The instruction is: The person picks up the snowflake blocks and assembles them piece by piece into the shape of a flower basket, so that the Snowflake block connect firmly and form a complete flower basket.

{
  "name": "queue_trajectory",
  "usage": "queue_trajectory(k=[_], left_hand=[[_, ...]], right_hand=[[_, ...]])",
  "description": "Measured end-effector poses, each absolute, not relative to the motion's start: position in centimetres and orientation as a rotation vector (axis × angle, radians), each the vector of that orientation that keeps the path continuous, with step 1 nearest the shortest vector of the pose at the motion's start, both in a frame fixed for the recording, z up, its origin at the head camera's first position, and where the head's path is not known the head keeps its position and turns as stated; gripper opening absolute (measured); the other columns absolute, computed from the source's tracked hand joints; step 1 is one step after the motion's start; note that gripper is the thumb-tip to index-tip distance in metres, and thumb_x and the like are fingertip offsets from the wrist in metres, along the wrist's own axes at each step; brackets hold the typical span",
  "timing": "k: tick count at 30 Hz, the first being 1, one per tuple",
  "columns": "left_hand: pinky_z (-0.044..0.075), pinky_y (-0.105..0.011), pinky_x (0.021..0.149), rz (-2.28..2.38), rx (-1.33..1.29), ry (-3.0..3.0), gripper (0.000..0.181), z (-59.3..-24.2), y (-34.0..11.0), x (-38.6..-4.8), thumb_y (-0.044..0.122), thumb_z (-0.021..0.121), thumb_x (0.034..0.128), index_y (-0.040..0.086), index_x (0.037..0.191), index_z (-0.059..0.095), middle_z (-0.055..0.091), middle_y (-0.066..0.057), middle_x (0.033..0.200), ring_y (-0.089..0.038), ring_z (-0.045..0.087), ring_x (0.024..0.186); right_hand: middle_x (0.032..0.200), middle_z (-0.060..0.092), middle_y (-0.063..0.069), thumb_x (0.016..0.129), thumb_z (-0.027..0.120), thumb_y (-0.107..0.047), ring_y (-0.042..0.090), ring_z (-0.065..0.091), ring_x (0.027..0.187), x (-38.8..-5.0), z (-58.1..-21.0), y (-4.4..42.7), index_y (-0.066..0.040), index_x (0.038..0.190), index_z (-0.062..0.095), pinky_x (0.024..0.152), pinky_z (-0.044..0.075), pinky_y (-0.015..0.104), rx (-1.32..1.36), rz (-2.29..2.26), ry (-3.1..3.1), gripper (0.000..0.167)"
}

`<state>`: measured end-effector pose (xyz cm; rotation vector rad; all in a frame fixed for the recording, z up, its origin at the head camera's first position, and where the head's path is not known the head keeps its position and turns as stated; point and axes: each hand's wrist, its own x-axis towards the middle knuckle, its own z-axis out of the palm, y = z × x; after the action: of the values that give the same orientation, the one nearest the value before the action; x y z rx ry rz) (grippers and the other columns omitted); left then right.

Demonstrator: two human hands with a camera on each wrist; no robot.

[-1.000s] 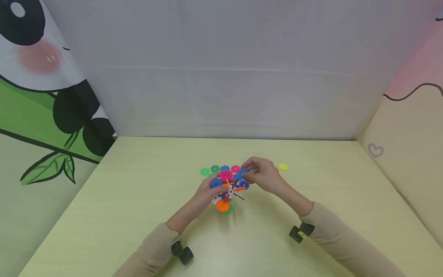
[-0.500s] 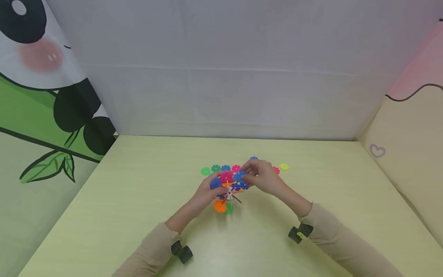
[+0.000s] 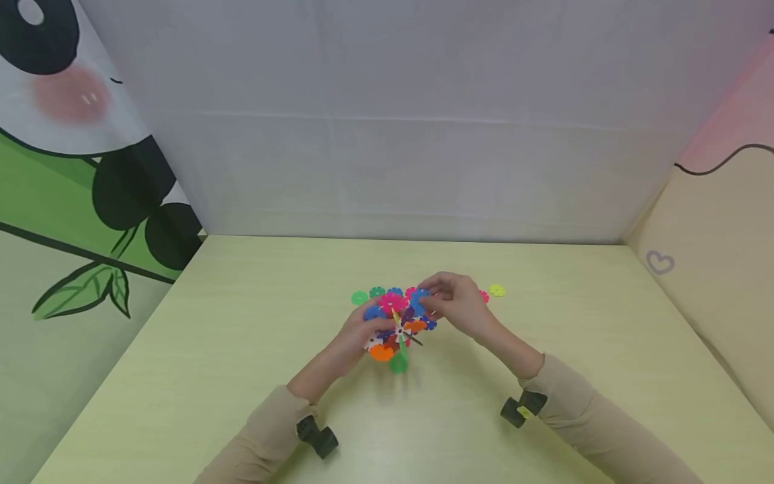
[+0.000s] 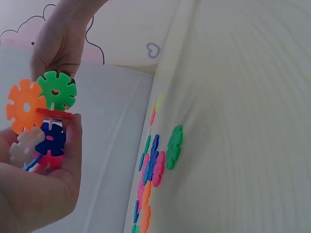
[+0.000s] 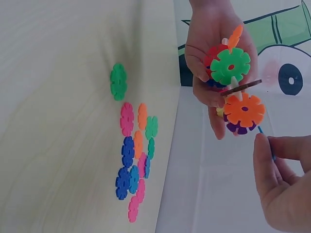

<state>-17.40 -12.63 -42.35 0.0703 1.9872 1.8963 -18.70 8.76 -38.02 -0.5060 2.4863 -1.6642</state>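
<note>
Raised over the table, my left hand [image 3: 351, 339] grips a cluster of interlocking snowflake discs [image 3: 400, 331]. It mixes pink, orange, green, white, purple and blue pieces joined at their notches. To its right, my right hand [image 3: 457, 306] pinches a blue snowflake disc [image 3: 417, 302] between thumb and fingers. That disc shows nearly edge-on in the right wrist view, close to the cluster's orange disc [image 5: 244, 110] and purple disc [image 5: 240, 128]. Whether it touches the cluster cannot be told. A green disc [image 4: 57, 91] projects from the cluster in the left wrist view.
Loose snowflake discs lie on the pale table [image 3: 242, 349] beyond the hands, among them a green one [image 5: 118, 81], a pink one [image 5: 127, 119] and dark blue ones [image 5: 123, 183]. A yellow disc [image 3: 497, 290] lies at the right. A grey-white panel [image 3: 387, 181] stands behind.
The cluster has tilted and turned slightly in my left hand, so its orange discs show at other angles. My right hand has moved slightly up, still pinching the blue disc.
</note>
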Motion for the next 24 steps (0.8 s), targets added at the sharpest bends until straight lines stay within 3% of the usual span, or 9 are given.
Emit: queue_trajectory(k=[6,11,18,24], left_hand=[[0.059,-0.030,0.088,1.854,0.117,2.118,0.051,-42.0,-12.2,-17.2,0.015,0.061,0.0945,0.011,0.143,0.045,0.063,-0.019,0.129,-0.014,0.069,0.092],[0.061,-0.029,0.079,1.852,0.041,2.247,0.053,-41.6,-11.4,-17.0,0.013,0.070,0.0908,0.010,0.139,0.049,0.064,-0.020,0.122,-0.014,0.067,0.084],[0.060,-0.029,0.081,1.948,-0.015,2.217,0.048,-41.8,-10.8,-17.1,0.010,0.073,0.0882,0.010,0.133,0.056,0.060,-0.017,0.129,-0.015,0.066,0.092],[0.058,-0.031,0.087,1.947,-0.078,2.097,0.056,-41.5,-11.0,-17.2,0.010,0.067,0.0899,0.009,0.143,0.047,0.062,-0.020,0.125,-0.015,0.065,0.088]], right_hand=[[0.092,0.073,0.015,0.089,0.070,-0.004,0.021,0.069,0.075,-18.0,-38.1,8.5,0.001,0.109,0.068,0.059,0.054,0.020,-0.689,-1.490,2.738,0.021],[0.091,0.075,0.013,0.086,0.071,0.001,0.024,0.070,0.078,-17.5,-38.5,8.0,0.001,0.105,0.070,0.063,0.058,0.023,-0.879,-1.421,2.900,0.019],[0.094,0.075,0.014,0.084,0.072,0.003,0.022,0.068,0.074,-17.4,-39.8,7.5,0.002,0.102,0.071,0.067,0.061,0.027,-0.954,-1.480,2.999,0.018],[0.093,0.075,0.016,0.084,0.072,0.003,0.023,0.069,0.074,-17.3,-39.9,7.3,0.003,0.101,0.071,0.064,0.060,0.022,-0.947,-1.545,2.993,0.017]])
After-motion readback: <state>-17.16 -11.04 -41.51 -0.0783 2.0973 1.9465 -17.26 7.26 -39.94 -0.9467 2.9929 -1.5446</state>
